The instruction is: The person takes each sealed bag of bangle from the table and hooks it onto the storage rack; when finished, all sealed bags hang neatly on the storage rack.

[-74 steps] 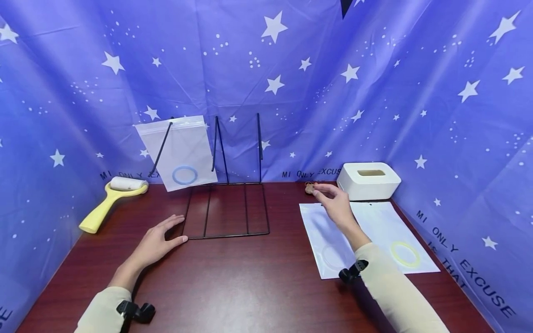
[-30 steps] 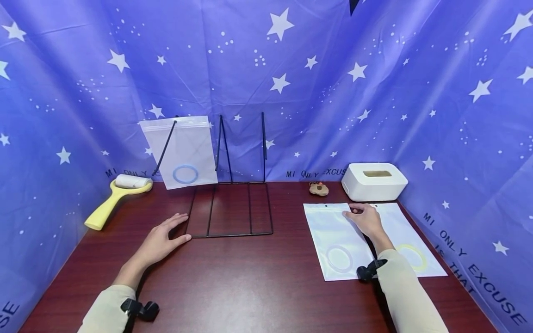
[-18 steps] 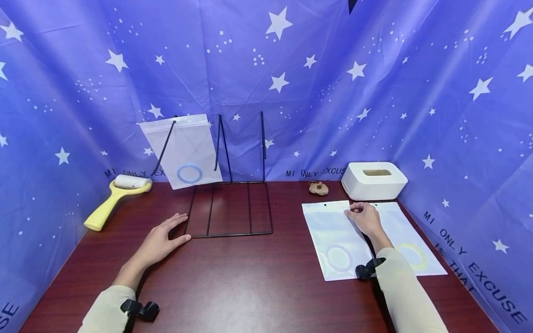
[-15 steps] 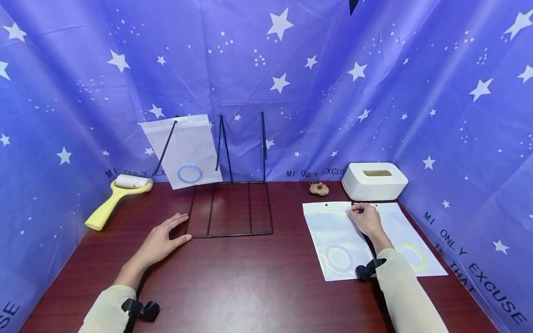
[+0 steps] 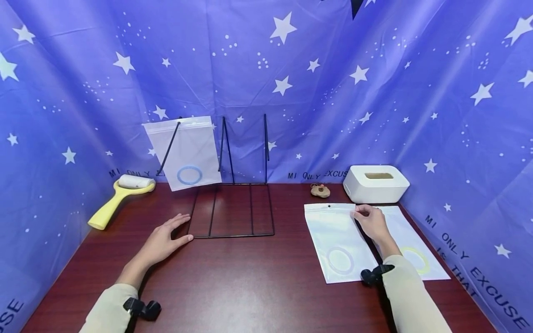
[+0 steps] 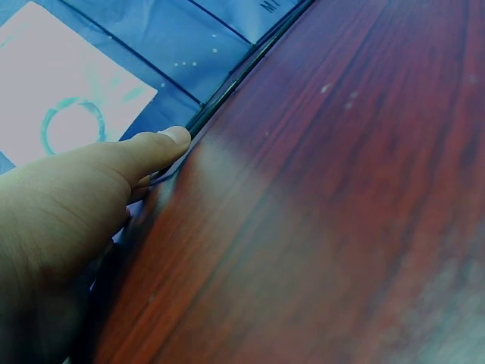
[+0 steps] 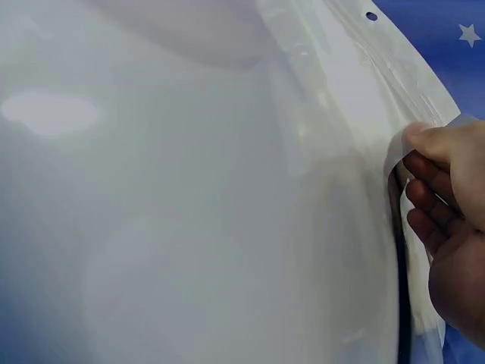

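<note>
Right hand [image 5: 372, 226] pinches a bag [image 5: 333, 231] by its corner

Right of centre in the head view, the hand holds the upper-right corner between thumb and curled fingers. At left of centre, the left hand [image 5: 160, 243] rests with loosely extended fingers against the near-left corner of a rack [image 5: 241, 184], gripping nothing. The right arm crosses a second bag [image 5: 399, 226] at lower right, partly hiding its yellow ring. A trinket [image 5: 319, 190] and box [image 5: 376, 187] sit above the bags; a roller [image 5: 114, 201] lies at far left; a third bag [image 5: 187, 148] hangs upper left. The pinched bag is white, with a punched hole and pale lilac ring. Glossy film, black wire, wood-grained table [image 5: 233, 286].
</note>
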The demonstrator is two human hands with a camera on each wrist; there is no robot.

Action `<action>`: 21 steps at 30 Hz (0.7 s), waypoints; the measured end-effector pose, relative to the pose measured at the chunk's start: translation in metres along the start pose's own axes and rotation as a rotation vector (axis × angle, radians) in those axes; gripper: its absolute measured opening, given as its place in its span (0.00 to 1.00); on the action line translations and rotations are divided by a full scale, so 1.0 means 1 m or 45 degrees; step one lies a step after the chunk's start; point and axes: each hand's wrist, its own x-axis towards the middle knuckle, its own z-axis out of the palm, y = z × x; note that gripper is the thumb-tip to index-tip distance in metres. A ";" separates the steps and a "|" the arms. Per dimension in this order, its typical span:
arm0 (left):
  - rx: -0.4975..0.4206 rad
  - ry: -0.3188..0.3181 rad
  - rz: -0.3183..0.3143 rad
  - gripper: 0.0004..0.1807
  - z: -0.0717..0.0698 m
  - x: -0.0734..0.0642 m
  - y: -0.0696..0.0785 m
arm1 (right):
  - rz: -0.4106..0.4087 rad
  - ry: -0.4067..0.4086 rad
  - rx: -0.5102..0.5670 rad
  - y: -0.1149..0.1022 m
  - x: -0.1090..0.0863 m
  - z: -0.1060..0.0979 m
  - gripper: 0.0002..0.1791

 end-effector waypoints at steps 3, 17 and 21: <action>0.004 0.001 0.001 0.37 -0.001 0.001 0.001 | -0.033 -0.010 0.013 -0.003 -0.001 -0.006 0.13; 0.013 0.004 -0.019 0.37 0.000 -0.003 0.001 | -0.100 -0.022 0.284 -0.025 -0.014 -0.020 0.19; 0.007 0.010 -0.019 0.37 0.000 -0.003 0.002 | -0.098 0.006 0.355 -0.034 -0.017 -0.022 0.20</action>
